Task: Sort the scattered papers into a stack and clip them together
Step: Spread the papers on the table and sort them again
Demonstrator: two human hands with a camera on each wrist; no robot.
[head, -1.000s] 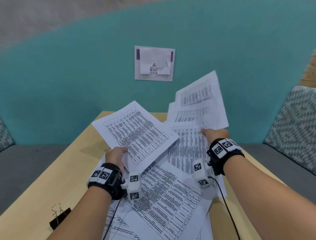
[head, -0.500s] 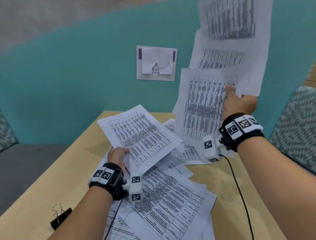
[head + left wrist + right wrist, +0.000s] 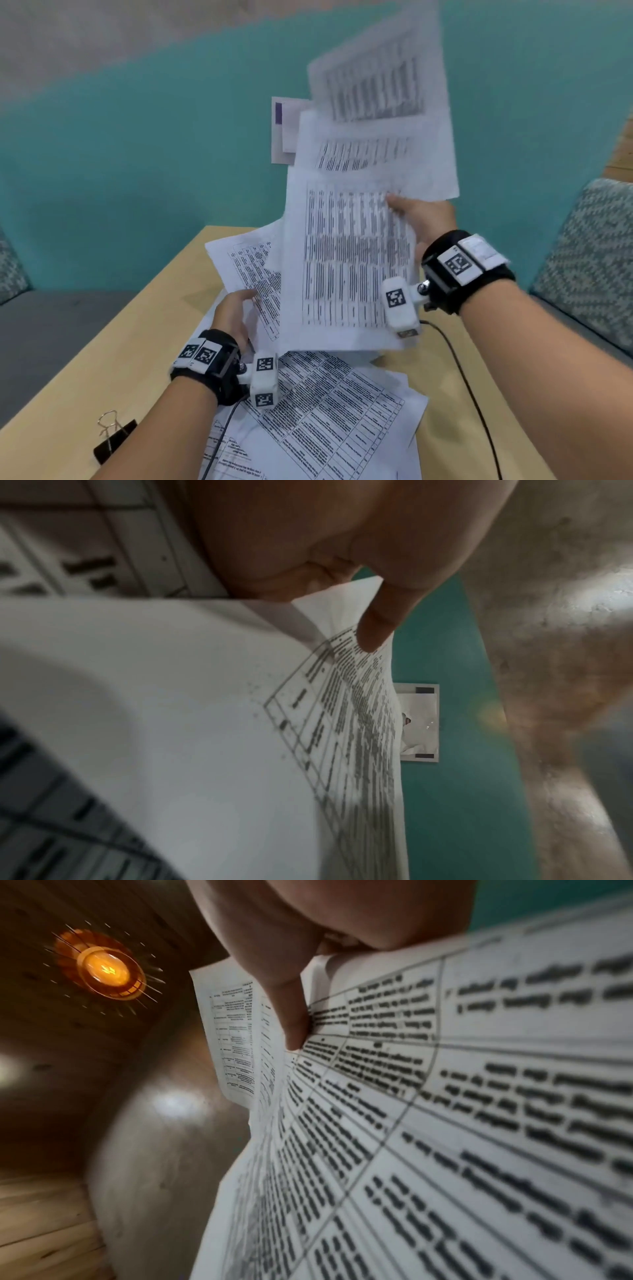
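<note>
Teal wall behind, light wooden table in front, with a small notice stuck to the wall and partly hidden by raised paper.

Above the table, a fanned bunch of printed sheets, held upright and blurred, three overlapping pages stepping upward toward the top of the view. Right hand clamped on that bunch at its right edge, thumb pressed flat on the printed face, the other fingers behind the paper and out of sight.

Lower and to the left, a single sheet tilted up off the table, its right part covered by the raised bunch. Left hand pinching its near edge, thumb on top of the page in the wrist view, remaining fingers underneath, probably curled, though hidden by the paper.

More papers on the table below both hands, overlapping at loose angles, tables of text facing up, reaching to the near edge of the view.

Black binder clip lying on the table at the near left, well apart from the papers, wire handles up.

Patterned cushion at the right, grey seat at the left. Black wristbands with white marker blocks on both wrists, a thin black cable trailing from the right one across the table.
</note>
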